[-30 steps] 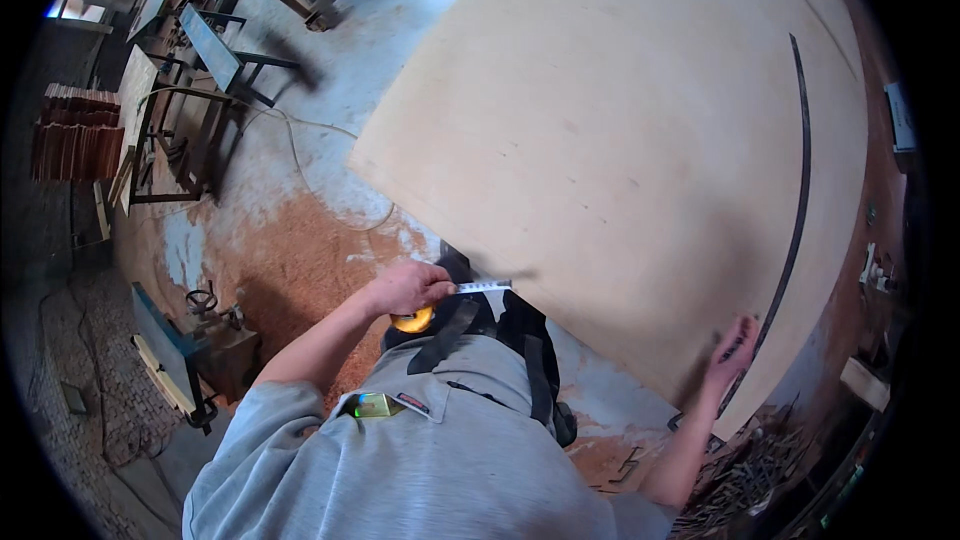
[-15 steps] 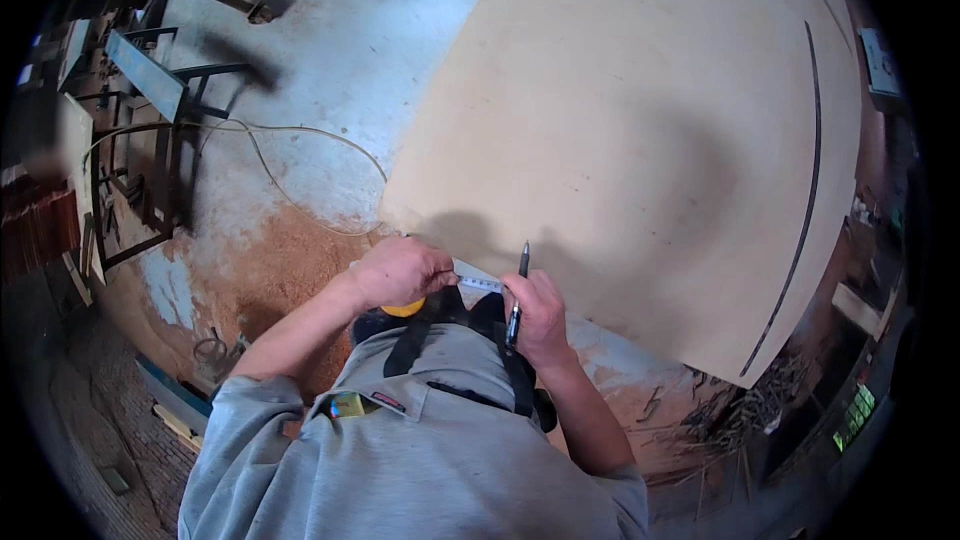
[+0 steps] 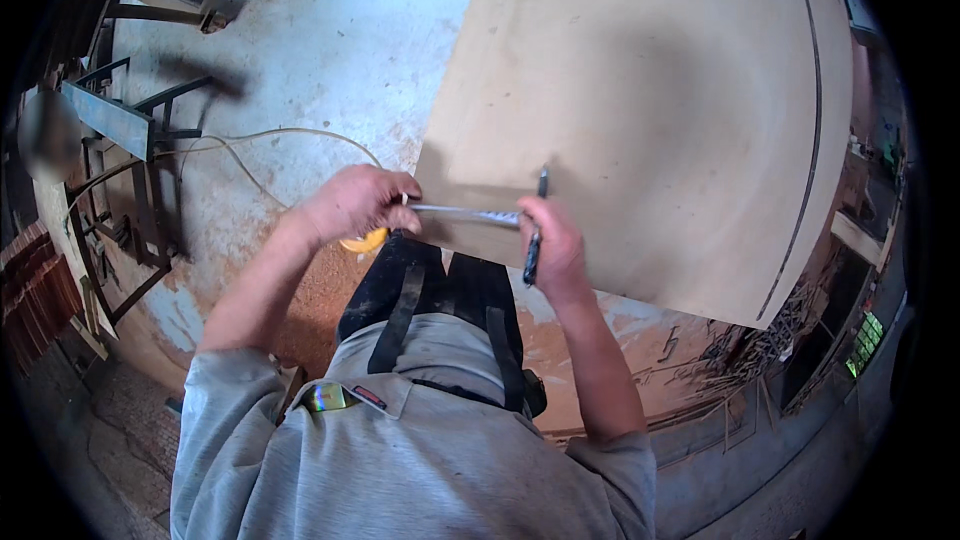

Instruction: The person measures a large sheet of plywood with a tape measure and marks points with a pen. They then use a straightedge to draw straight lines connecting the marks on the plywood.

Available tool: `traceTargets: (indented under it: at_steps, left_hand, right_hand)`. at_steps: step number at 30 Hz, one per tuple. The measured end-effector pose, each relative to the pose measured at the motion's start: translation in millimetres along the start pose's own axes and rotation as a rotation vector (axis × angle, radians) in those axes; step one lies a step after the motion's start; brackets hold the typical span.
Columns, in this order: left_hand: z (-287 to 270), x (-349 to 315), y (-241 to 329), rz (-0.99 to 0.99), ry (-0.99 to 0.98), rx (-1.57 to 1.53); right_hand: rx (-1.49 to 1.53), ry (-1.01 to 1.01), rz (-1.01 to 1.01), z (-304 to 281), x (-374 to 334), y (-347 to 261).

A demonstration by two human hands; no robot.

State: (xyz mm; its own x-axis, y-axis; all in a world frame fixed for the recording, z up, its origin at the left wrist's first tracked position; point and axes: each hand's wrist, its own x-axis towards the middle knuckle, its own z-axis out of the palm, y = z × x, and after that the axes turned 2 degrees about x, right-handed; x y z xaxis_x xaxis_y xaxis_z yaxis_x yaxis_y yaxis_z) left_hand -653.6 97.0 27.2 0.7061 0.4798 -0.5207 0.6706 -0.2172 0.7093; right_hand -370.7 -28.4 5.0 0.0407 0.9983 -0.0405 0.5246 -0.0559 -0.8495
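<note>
My left hand (image 3: pixel 352 204) is closed on a tape measure, whose yellow case (image 3: pixel 366 241) shows beneath the palm. A narrow pale tape blade (image 3: pixel 465 212) runs out of it to my right hand (image 3: pixel 558 252). The right fingers grip the blade's far part and also a dark pen (image 3: pixel 532 258), which points away from me. Both hands are above the near edge of a large, light wooden sheet (image 3: pixel 610 130), the left one by its left corner. Whether the blade touches the sheet I cannot tell.
A thin dark strip (image 3: pixel 816 120) runs along the sheet's right side. A pale hose or cord (image 3: pixel 290 130) curls over the floor at left, near a metal-framed stand (image 3: pixel 110 120) and sawdust (image 3: pixel 325 290). Scrap sticks (image 3: pixel 745 355) are heaped at right.
Both hands have moved forward, away from my body and over the sheet's near edge. They are farther apart, with a longer stretch of tape blade between them. The view has shifted too.
</note>
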Motion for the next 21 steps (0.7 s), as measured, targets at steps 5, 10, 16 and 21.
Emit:
traceTargets:
  at_steps: [5,10,16,21]
  left_hand:
    - [-37.3,17.6,-26.4,-0.082,0.013,-0.023]
    - [-59.6,58.1,-26.1,-0.143,0.074,0.024]
    - [-67.5,89.1,-24.8,-0.178,0.111,0.115]
    - [-69.2,99.6,-27.5,-0.193,0.096,0.038]
  right_hand:
    - [-0.038,0.102,0.056,-13.1,26.2,24.5]
    - [-0.068,0.135,0.054,-16.1,59.1,29.3]
    - [-0.187,0.187,0.015,-19.1,84.4,39.0]
    - [-0.302,0.177,0.013,-20.0,88.4,47.0]
